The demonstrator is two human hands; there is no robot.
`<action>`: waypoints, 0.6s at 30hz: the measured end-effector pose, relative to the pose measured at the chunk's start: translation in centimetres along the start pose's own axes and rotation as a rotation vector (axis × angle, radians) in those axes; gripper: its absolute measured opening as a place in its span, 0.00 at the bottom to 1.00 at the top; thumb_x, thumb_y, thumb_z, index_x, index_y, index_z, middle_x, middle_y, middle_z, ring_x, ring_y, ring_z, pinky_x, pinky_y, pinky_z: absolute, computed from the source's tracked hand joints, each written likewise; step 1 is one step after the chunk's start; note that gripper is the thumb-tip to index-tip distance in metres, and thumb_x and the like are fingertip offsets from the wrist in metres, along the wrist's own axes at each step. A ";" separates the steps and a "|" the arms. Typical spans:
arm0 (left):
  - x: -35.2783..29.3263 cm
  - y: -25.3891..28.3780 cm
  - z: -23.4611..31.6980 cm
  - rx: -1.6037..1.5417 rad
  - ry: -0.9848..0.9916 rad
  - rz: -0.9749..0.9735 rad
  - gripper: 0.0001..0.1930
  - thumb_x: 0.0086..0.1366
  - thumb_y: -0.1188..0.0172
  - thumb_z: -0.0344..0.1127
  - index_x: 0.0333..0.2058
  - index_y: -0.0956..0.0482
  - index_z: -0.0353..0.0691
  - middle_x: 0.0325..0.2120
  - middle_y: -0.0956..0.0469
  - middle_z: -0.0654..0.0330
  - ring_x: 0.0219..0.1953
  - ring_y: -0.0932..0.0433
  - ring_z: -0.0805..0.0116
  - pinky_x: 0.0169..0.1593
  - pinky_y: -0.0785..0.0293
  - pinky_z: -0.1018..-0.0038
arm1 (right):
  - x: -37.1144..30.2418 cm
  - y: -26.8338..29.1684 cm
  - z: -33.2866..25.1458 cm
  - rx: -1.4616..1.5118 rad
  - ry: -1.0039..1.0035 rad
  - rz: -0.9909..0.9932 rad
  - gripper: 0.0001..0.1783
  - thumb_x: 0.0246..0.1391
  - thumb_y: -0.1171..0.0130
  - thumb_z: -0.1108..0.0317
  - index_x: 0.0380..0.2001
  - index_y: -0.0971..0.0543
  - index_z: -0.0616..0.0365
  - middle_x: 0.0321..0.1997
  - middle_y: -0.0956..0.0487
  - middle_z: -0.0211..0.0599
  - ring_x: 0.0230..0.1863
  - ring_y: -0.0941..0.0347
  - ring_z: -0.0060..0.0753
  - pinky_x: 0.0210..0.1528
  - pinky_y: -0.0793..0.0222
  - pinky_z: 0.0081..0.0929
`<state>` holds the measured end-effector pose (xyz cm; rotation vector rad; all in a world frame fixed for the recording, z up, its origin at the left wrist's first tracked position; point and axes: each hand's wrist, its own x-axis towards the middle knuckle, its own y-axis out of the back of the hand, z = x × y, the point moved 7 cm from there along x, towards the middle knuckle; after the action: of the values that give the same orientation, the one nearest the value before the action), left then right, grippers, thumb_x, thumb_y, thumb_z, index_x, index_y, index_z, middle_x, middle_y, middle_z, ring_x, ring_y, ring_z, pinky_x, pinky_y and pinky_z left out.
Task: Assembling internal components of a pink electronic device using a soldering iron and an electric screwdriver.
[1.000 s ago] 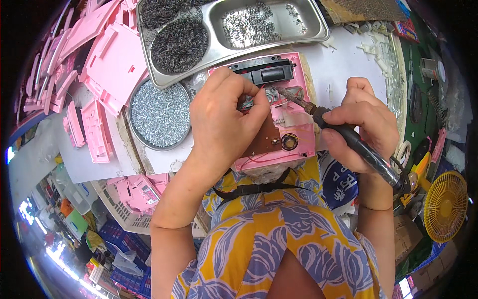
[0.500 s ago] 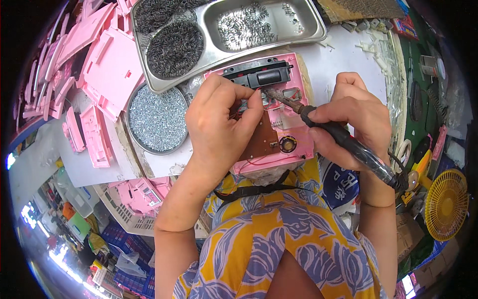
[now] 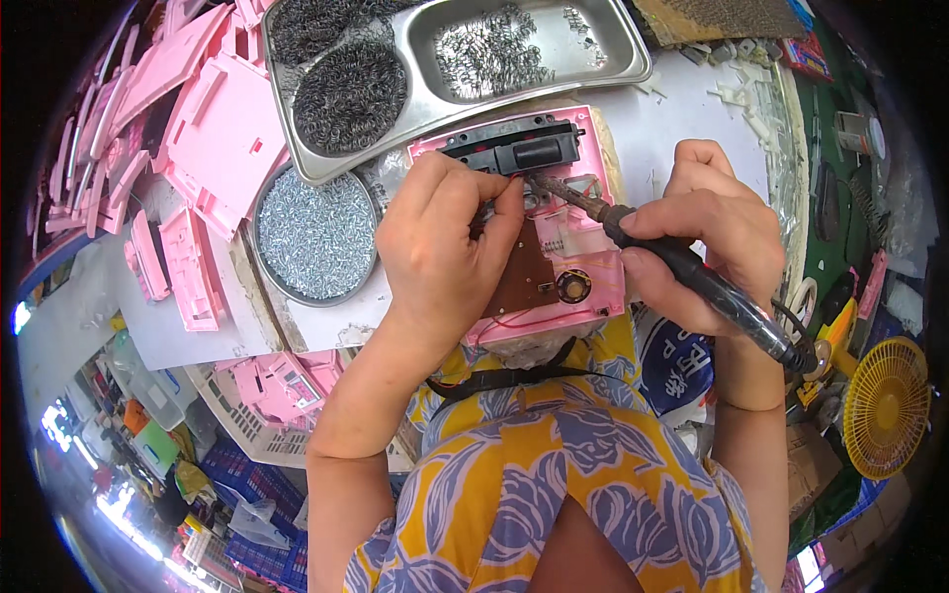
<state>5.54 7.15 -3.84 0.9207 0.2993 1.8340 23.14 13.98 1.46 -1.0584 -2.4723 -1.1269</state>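
A soldering iron [image 3: 707, 282] with a black handle is held in my right hand [image 3: 712, 232], its metal tip pointing left into an open pink plastic housing [image 3: 605, 168]. My left hand [image 3: 450, 242] pinches close to that tip, where a bit of red wire shows; the fingers hide most of what they hold. Inside the housing are a black part [image 3: 534, 148] along the far side, a brown circuit board [image 3: 519, 277], a small round speaker [image 3: 572, 287] and thin wires. The left hand covers part of the board.
Beyond the housing lies a metal tray [image 3: 420, 69] of small springs. A round dish [image 3: 368, 252] of tiny metal pins stands on the left, beside piled pink plastic panels [image 3: 222, 138]. A crate [image 3: 259, 440] of pink parts is lower left; a yellow fan [image 3: 887, 407] stands right.
Both hands have shifted very slightly to the right, and the soldering iron with them. The tip still rests at nearly the same place by the left fingertips.
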 end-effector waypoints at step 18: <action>-0.1 0.0 0.3 0.028 -0.008 0.044 0.08 0.52 0.27 0.23 0.26 0.20 0.38 0.22 0.27 0.60 0.21 0.28 0.64 0.24 0.33 0.69 | -3.3 3.4 -0.9 0.010 -0.100 0.131 0.13 0.36 0.30 0.77 0.30 0.18 0.59 0.18 0.26 0.28 0.18 0.36 0.29 0.34 0.38 0.32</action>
<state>5.78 7.02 -3.69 0.9602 0.3026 1.8704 27.78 13.10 2.49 -1.2831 -2.4384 -1.0454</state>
